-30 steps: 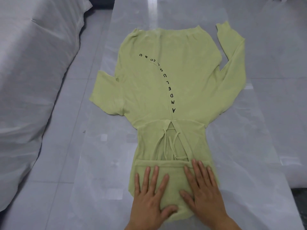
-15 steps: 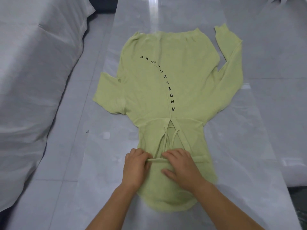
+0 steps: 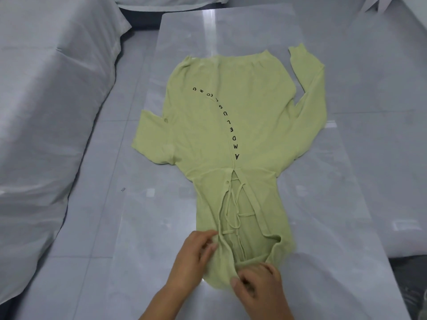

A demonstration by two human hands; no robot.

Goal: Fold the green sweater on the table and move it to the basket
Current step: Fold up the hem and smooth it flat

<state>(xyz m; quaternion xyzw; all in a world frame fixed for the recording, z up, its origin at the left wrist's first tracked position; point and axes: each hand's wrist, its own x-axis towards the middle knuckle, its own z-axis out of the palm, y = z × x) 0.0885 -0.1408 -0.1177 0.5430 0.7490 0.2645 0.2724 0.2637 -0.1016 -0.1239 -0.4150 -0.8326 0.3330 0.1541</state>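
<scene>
Along the middle of the glossy tabletop [image 3: 231, 31] the green sweater [image 3: 233, 125] lies spread flat, its narrow tie-string end at the near edge. There the left hand [image 3: 196, 257] pinches the fabric, and the right hand [image 3: 256, 287] grips the bunched near edge. White-draped furniture [image 3: 46, 100] flanks the table's left side.

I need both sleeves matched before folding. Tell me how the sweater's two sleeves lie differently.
The far-right sleeve is stretched out long, bent at the elbow, its cuff up beside the hem. The left sleeve looks short, bunched close against the body, its cuff out of sight. Both lie flat on the table, same green knit.
</scene>
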